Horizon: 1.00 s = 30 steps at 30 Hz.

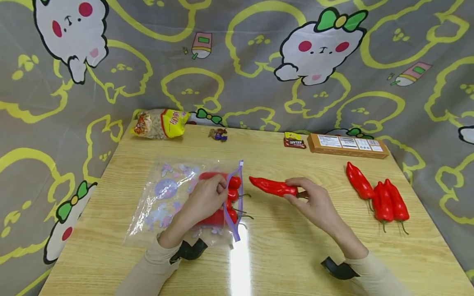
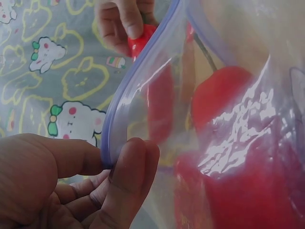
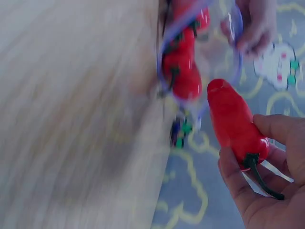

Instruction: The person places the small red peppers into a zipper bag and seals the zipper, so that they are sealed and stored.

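My left hand (image 1: 205,198) pinches the purple-edged mouth of a clear zip bag (image 1: 148,222) and lifts that edge, as the left wrist view shows up close. Several red peppers (image 1: 211,218) lie inside the bag, their green stems poking out at its opening. In my right hand (image 1: 312,201) is another red pepper (image 1: 274,186), gripped near its stem end between thumb and fingers. Its tip points left, a short way from the bag's mouth. In the right wrist view that pepper (image 3: 233,121) shows its dark green stem toward the palm.
Three red peppers (image 1: 383,201) lie at the right. Along the back stand a yellow-and-clear snack bag (image 1: 159,123), small wrapped candies (image 1: 218,134), two small bars (image 1: 294,142) and a long brown box (image 1: 348,146). A patterned cloth (image 1: 237,61) hangs behind the table.
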Available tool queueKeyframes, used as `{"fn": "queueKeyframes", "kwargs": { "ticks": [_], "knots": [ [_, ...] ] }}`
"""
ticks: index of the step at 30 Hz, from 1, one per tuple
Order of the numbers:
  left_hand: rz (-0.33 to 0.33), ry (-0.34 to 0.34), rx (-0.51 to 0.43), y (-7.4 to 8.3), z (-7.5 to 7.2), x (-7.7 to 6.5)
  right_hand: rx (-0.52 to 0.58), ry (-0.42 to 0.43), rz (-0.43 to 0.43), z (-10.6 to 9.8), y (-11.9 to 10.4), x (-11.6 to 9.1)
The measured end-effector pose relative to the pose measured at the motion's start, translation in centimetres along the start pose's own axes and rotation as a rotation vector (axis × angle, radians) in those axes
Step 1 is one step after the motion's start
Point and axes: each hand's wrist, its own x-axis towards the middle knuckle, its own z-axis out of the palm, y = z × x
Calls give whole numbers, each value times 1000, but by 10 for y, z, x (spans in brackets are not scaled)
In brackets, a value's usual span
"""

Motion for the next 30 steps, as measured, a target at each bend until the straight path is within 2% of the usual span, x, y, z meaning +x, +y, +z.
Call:
{"fn": "queueKeyframes", "kwargs": {
  "ticks": [5, 9, 16, 22, 30],
  "knots": [
    [7, 13, -2, 0, -1, -1, 102, -83, -114, 26, -24, 6],
    [6, 16, 0, 1, -1, -2, 125, -114, -176, 44, -35, 11],
    [7, 12, -1, 2, -2, -2, 139, -122, -177, 67, -45, 22],
    [12, 13, 10, 3, -3, -1, 173, -118, -210, 82, -50, 33],
    [7, 16, 42, 6, -6, -2, 125, -152, -188, 98, -59, 41]
  ]
}}
